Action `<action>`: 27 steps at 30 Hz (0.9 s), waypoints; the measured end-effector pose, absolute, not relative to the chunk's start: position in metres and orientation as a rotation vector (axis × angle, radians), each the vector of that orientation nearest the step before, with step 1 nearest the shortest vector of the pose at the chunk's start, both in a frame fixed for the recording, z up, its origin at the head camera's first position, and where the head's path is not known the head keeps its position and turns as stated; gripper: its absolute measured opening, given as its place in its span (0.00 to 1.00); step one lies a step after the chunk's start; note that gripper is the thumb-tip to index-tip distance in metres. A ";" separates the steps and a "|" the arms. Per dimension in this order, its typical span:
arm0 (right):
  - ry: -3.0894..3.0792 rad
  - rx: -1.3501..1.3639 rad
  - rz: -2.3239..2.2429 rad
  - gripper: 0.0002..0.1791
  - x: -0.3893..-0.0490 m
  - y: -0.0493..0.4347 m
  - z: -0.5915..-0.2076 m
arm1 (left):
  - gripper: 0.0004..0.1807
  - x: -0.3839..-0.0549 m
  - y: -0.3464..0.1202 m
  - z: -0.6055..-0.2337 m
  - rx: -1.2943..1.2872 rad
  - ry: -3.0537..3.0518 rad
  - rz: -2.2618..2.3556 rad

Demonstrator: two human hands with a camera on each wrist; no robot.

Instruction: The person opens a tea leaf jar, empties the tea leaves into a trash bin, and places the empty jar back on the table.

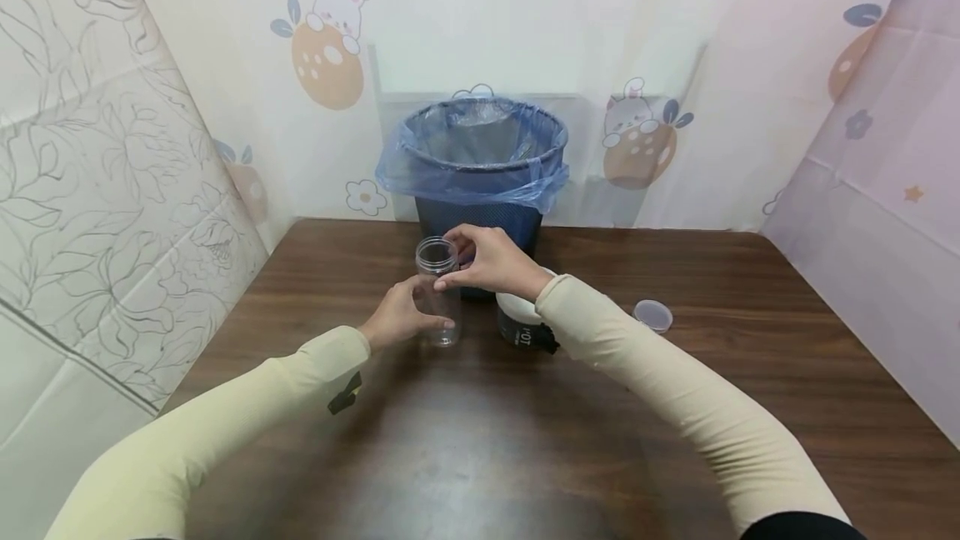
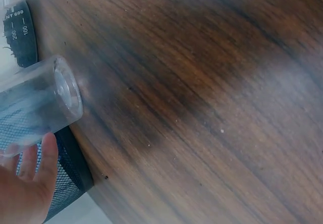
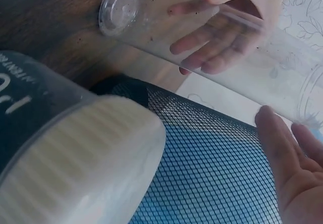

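Note:
A clear plastic jar (image 1: 444, 307) with a threaded, uncovered mouth stands upright in front of the bin. My left hand (image 1: 401, 315) grips its side, thumb on the near face; in the right wrist view that hand's fingers (image 3: 212, 42) show through the clear wall. Near the jar's top, my right hand (image 1: 491, 261) has its thumb and fingers spread around the side, and the fingertips (image 3: 265, 115) are right at the wall in the right wrist view. To the right lies a round translucent lid (image 1: 653, 316).
A mesh bin (image 1: 480, 215) lined with a blue plastic bag (image 1: 472, 182) stands at the table's back edge. Beneath my right wrist is a container with a ribbed white lid (image 3: 91, 158) and a dark printed label (image 1: 517, 332). Patterned curtains (image 1: 330, 57) surround the wooden table (image 1: 420, 457).

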State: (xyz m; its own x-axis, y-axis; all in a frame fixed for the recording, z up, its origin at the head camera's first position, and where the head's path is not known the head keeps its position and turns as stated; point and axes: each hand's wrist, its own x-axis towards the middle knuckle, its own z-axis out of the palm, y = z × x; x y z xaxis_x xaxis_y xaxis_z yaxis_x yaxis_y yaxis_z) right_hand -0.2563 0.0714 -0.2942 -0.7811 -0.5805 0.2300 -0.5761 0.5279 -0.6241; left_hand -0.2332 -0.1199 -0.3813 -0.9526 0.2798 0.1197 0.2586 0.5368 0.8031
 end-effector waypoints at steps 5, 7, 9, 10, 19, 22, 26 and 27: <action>2.739 -1.081 -1.017 0.38 -0.257 0.080 -0.290 | 0.37 -0.235 -0.118 -0.379 0.509 2.721 1.446; 2.746 -1.072 -0.995 0.37 -0.257 0.086 -0.288 | 0.37 -0.235 -0.118 -0.377 0.517 2.719 1.450; 2.762 -1.051 -0.964 0.36 -0.258 0.091 -0.285 | 0.39 -0.234 -0.118 -0.377 0.536 2.718 1.443; 2.769 -1.038 -0.951 0.37 -0.258 0.095 -0.285 | 0.39 -0.233 -0.119 -0.376 0.535 2.717 1.439; 2.769 -0.950 -0.870 0.35 -0.255 0.133 -0.291 | 0.44 -0.206 -0.134 -0.383 0.437 2.710 1.551; 2.794 -0.916 -0.824 0.34 -0.254 0.146 -0.295 | 0.40 -0.190 -0.137 -0.384 0.383 2.740 1.663; 2.825 -0.898 -0.738 0.34 -0.253 0.161 -0.301 | 0.35 -0.169 -0.134 -0.383 0.368 2.794 1.838; 2.830 -0.901 -0.713 0.35 -0.253 0.164 -0.303 | 0.34 -0.164 -0.132 -0.382 0.375 2.804 1.886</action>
